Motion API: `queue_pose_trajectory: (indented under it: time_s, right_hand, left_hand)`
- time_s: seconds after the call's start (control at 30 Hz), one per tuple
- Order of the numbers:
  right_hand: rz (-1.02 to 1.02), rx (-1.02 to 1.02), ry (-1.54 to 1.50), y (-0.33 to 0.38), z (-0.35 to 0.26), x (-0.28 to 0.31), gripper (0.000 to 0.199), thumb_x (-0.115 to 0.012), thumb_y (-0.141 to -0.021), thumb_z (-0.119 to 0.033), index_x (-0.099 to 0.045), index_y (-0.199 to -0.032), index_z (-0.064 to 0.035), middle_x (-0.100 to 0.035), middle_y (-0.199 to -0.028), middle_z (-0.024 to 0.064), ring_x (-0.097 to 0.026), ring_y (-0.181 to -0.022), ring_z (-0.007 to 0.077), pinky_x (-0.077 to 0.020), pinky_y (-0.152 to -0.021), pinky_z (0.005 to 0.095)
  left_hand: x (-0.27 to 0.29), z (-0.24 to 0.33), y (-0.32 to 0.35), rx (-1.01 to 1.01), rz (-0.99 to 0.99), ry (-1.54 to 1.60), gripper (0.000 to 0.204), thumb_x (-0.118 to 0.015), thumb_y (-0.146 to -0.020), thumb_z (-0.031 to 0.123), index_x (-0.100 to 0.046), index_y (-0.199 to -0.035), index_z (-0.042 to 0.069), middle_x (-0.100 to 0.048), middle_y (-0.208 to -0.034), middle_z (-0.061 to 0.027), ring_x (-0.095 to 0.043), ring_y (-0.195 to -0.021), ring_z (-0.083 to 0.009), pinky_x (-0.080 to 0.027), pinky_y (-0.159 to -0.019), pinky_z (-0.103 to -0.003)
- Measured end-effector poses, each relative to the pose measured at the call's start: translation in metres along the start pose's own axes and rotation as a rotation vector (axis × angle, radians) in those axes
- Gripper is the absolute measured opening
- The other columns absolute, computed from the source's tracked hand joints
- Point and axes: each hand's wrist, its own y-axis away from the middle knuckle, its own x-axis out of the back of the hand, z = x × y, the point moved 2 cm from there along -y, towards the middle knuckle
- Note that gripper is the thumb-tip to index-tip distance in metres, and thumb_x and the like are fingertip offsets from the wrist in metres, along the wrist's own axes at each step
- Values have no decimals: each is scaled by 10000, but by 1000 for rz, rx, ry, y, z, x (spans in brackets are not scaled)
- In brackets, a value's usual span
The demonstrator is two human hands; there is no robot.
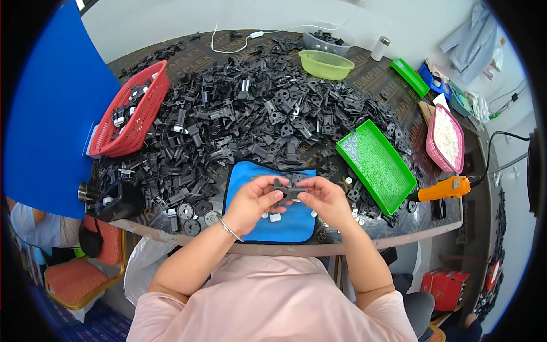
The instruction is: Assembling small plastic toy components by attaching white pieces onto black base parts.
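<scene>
Over a blue mat (pixel 285 231) at the table's near edge, I hold a black plastic part (pixel 289 192) between both hands. My left hand (pixel 253 200) pinches its left end with thumb and fingers. On the other end, the fingers and thumb of my right hand (pixel 326 200) are closed. My fingers partly cover the part, so its full shape is hidden. A small white block (pixel 275 218) lies on the mat below it. Another black part (pixel 296 176) shows just beyond my fingertips.
A big heap of black plastic parts (pixel 250 114) covers the table. A red basket (pixel 130 114) stands left, a green tray (pixel 379 168) right, beside an orange electric screwdriver (pixel 444 188). Farther off are a yellow-green bowl (pixel 326 64) and a pink basket (pixel 445 139) of white pieces.
</scene>
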Motion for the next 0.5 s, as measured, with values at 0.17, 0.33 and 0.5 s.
queue_pose_trajectory:
  time_s: [0.17, 0.33, 0.5]
  right_hand:
    - [50, 34, -90, 3, 24, 1, 176, -664, -865, 3, -578, -1019, -11, -643, -955, 38, -613, -853, 80, -504, -763, 229]
    - [89, 70, -72, 6, 39, -6, 150, -667, -875, -20, -553, -973, -23, -646, -929, 31, -609, -838, 80, -502, -758, 233]
    - [153, 41, -7, 16, 40, 4, 177, -685, -867, -36, -557, -989, -28, -641, -913, 18, -592, -800, 68, -496, -746, 233]
  left_hand:
    - [-4, -6, -5, -45, 10, -98, 251, -554, -935, 40, -561, -1186, 52, -631, -1072, -82, -667, -841, -190, -566, -730, -301]
    - [-4, -11, -6, -81, 40, -256, 231, -536, -933, 13, -568, -1161, 39, -624, -962, -63, -617, -716, -118, -530, -648, -255]
    - [-9, -18, -14, -105, 6, -256, 238, -522, -932, 3, -560, -1164, 40, -613, -927, -48, -545, -649, -84, -490, -626, -229]
